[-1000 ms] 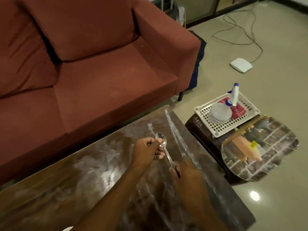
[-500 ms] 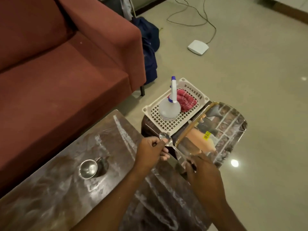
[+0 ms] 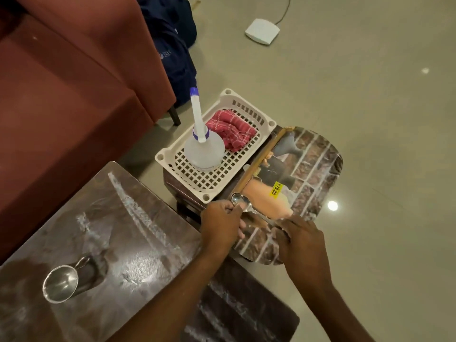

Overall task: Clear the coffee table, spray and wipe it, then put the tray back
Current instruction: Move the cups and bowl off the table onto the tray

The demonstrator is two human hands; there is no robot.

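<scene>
Both hands hold a steel spoon point(image 3: 243, 204) over the printed tray point(image 3: 313, 169), which rests on a dark stool to the right of the coffee table point(image 3: 138, 233). My left hand point(image 3: 222, 224) pinches the spoon near its bowl; my right hand point(image 3: 299, 239) grips the handle end. A steel cup point(image 3: 63, 283) stands on the dusty table at the lower left. A white basket point(image 3: 246, 134) beside the tray holds a clear spray bottle point(image 3: 203, 146) with a white and blue nozzle and a red cloth point(image 3: 230, 129).
A red sofa point(image 3: 61, 95) runs along the table's far side. A dark blue bag point(image 3: 172, 45) leans against the sofa's arm. A white device point(image 3: 262, 30) with a cable lies on the tiled floor beyond.
Both hands carried the spoon to the right, off the table and over the tray. The view swung right and down, bringing the steel cup into sight.
</scene>
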